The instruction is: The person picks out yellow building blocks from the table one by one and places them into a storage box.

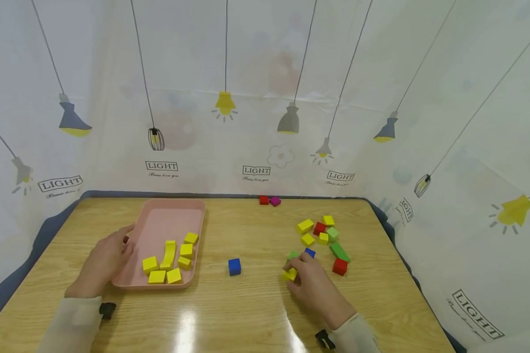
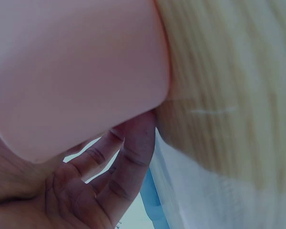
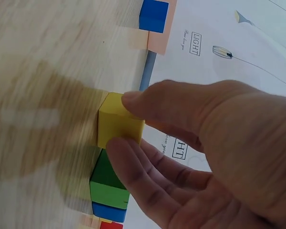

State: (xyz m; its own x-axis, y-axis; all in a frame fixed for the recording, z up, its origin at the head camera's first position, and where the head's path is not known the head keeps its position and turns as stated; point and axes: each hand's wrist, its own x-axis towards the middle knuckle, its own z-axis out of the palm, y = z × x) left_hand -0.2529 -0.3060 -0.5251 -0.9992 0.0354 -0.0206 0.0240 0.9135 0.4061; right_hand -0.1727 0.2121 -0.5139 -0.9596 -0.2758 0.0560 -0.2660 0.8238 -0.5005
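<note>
My right hand (image 1: 315,287) pinches a yellow block (image 3: 119,121) between thumb and fingertips, low over the table. Just beyond that block stand a green block (image 3: 108,183) and a blue block (image 1: 309,252). My left hand (image 1: 106,260) grips the left side of a pink tray (image 1: 159,215); in the left wrist view its fingers (image 2: 128,167) reach under the tray's edge. Several yellow blocks (image 1: 156,277) lie in the tray's near half, among them a curved yellow piece (image 1: 170,252).
A single blue block (image 1: 234,266) sits between tray and right hand. Behind the right hand are scattered yellow, red (image 1: 340,266) and green blocks (image 1: 339,252). At the table's back edge lie a red block (image 1: 264,200) and a magenta block (image 1: 275,201), close to the lamp-printed curtain (image 1: 194,147).
</note>
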